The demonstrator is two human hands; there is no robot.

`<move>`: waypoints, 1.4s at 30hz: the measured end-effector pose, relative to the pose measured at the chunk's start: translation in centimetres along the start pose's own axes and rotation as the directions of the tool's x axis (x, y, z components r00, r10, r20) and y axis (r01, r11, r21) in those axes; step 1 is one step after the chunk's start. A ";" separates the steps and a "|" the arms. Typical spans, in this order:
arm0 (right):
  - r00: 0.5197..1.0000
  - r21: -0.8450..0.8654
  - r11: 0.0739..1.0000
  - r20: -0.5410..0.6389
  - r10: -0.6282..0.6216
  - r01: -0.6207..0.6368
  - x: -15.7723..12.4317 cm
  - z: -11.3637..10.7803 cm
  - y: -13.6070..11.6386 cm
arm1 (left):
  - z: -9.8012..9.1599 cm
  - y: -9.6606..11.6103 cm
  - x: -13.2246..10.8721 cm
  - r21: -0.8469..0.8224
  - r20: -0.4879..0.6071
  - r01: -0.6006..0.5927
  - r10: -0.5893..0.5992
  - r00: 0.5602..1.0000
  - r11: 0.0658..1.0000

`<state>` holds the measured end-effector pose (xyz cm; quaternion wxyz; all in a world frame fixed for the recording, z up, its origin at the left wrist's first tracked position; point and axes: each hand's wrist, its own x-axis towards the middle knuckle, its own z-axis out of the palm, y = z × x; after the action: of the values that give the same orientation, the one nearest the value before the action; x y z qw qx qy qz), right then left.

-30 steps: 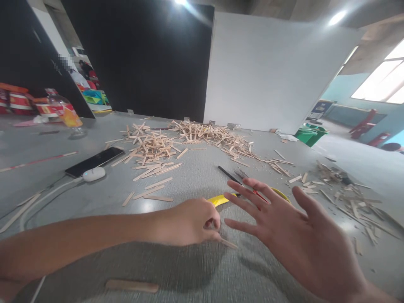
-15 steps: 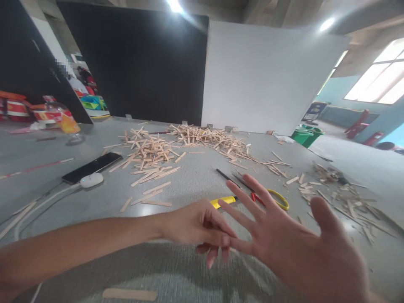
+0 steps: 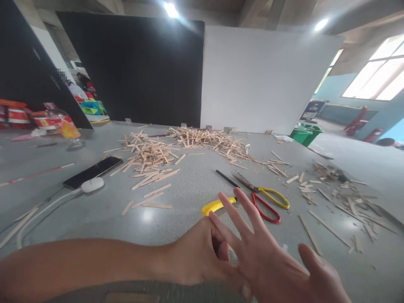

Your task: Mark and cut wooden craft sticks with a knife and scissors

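Note:
My left hand (image 3: pixel 197 254) reaches in from the left, its fingers closed around the little finger of my right hand. My right hand (image 3: pixel 267 256) is open, palm up, with the other fingers and thumb spread. That little finger is mostly hidden by the left hand. Just beyond the fingertips lies a yellow utility knife (image 3: pixel 214 206). Scissors with one red and one yellow handle loop (image 3: pixel 268 219) rest to its right, blades pointing away. A thin black stick like a pen or pencil (image 3: pixel 227 179) lies between them and the wood pile.
Wooden craft sticks (image 3: pixel 151 151) are heaped across the back of the grey table. Cut pieces (image 3: pixel 356 202) scatter at right. A phone (image 3: pixel 93 171), a white mouse-like device with cable (image 3: pixel 92 185) and a drink bottle (image 3: pixel 65 126) stand left. Black and white panels (image 3: pixel 252 80) rise behind.
Both hands have moved lower and nearer to me, slightly left, uncovering the scissors' handles and more of the knife. The left hand still holds the right little finger.

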<state>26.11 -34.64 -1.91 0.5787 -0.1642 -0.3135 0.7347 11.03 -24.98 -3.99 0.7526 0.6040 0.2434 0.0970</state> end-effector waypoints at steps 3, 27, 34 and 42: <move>0.998 0.031 1.000 -0.064 0.003 -0.001 0.0 -0.1 -0.4 | -1.0 0.7 0.2 0.058 0.076 0.049 -0.054 0.996 0.997; 0.983 0.102 0.995 -0.181 0.029 -0.011 2.0 -1.1 -1.6 | -2.5 3.6 0.0 0.282 0.105 -0.027 -0.003 0.994 0.959; 0.979 0.148 0.989 -0.199 0.049 -0.020 1.7 -1.6 -2.6 | -3.0 4.8 0.0 0.212 0.244 -0.056 0.003 0.970 0.976; 0.987 0.144 0.990 -0.160 0.027 -0.004 1.8 -1.5 -2.1 | -2.4 4.5 -1.0 0.447 0.084 -0.111 0.082 0.993 0.888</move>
<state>28.15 -32.26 -1.44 0.6069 -0.1837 -0.2109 0.7439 9.72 -22.24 0.24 0.5937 0.7760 0.2052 0.0560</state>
